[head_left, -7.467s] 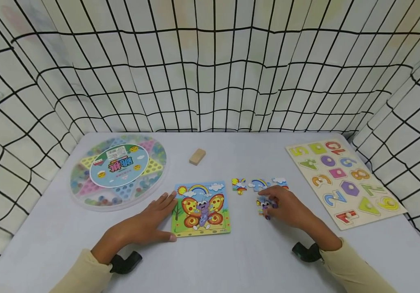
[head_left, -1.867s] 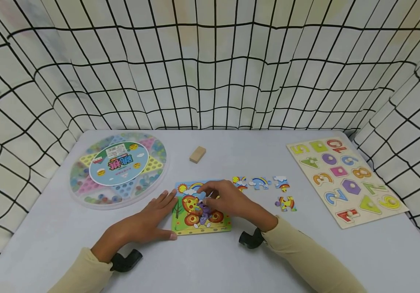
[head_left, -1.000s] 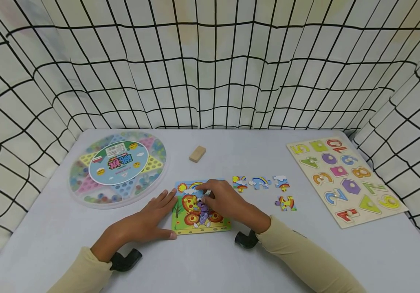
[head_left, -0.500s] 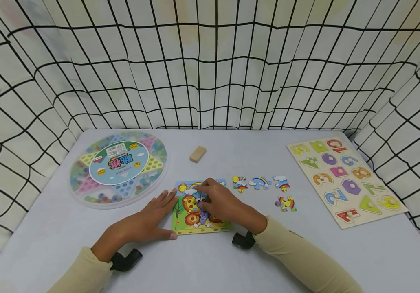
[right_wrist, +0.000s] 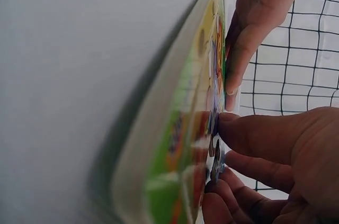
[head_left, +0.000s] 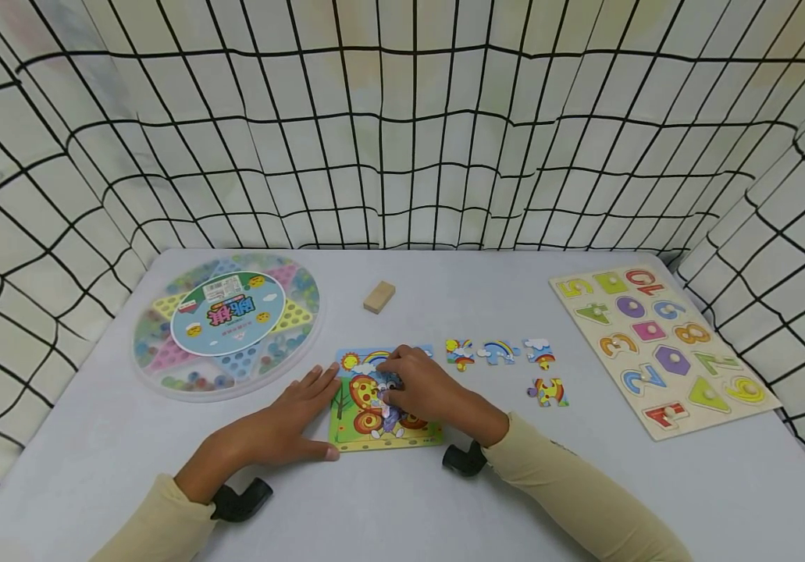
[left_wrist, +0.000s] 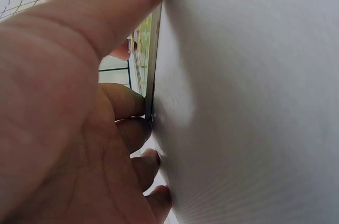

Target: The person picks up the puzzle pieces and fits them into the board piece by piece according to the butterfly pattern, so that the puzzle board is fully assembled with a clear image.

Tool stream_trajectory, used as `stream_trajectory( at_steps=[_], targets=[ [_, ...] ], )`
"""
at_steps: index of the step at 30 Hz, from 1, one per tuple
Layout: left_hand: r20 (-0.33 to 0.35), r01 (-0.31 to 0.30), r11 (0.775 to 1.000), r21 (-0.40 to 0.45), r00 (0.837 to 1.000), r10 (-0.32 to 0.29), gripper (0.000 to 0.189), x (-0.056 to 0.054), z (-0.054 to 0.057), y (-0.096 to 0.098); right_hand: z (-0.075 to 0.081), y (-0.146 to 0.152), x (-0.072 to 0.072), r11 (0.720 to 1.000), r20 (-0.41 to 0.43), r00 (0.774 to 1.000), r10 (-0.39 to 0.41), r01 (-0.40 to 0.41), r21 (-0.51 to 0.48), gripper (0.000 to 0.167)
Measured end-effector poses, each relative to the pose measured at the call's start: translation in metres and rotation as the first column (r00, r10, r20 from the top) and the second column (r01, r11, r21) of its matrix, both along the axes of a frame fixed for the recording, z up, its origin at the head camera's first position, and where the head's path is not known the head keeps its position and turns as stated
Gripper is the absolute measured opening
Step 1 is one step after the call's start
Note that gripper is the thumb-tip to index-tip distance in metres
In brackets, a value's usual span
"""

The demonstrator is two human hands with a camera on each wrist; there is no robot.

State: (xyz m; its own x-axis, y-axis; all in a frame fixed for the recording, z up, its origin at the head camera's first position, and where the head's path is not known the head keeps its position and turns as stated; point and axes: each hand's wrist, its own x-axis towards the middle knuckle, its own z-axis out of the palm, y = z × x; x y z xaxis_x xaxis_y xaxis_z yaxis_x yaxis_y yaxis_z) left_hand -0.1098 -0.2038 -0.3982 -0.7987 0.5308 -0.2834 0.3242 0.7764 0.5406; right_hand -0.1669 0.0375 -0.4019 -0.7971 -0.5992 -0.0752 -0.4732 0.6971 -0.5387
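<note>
Left hand: the left hand (head_left: pixel 276 429) lies palm down with its fingers apart, thumb and fingertips touching the near-left corner and left edge of the butterfly puzzle board (head_left: pixel 391 447).
Right hand: over the board, the right hand (head_left: pixel 432 389) has thumb and fingers together on a small jigsaw piece (right_wrist: pixel 217 161), pinching it.
Pinched piece: above the upper middle of the picture, by the butterfly's head, tilted; its print is mostly hidden, and I can't tell whether it touches the board.
Butterfly board: flat on the white tabletop (head_left: pixel 402 515), between the two wrists.
Loose pieces: a sun piece (head_left: pixel 459 351), a rainbow piece (head_left: pixel 498 351) and a cloud piece (head_left: pixel 538 351) in a row to the board's right, a wing piece (head_left: pixel 550 392) just below the last.
Far left: a round Chinese checkers set (head_left: pixel 229 316) with coloured marbles.
Behind the board: a small wooden block (head_left: pixel 379 297).
Far right: a number-and-shape peg board (head_left: pixel 697 419), set askew.
Around the table: black netting (head_left: pixel 414 117) before pale walls.
Sleeves: beige (head_left: pixel 564 484).
</note>
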Motion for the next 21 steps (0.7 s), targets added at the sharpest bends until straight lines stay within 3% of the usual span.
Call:
stream_trajectory(
  at_steps=[16,21],
  targets=[
    [0.0,-0.002,1.0,-0.019,1.0,0.002,0.102,0.0003,-0.0033,-0.0021,-0.0012,0.0011,-0.0066,0.998,0.011,0.998,0.061,-0.062,0.019,0.039],
    [0.005,-0.004,1.0,-0.023,1.0,0.005,0.102,-0.0003,-0.0025,-0.0016,0.0001,0.0052,-0.0092,0.998,0.056,0.997,0.055,-0.054,-0.016,0.042]
  ],
)
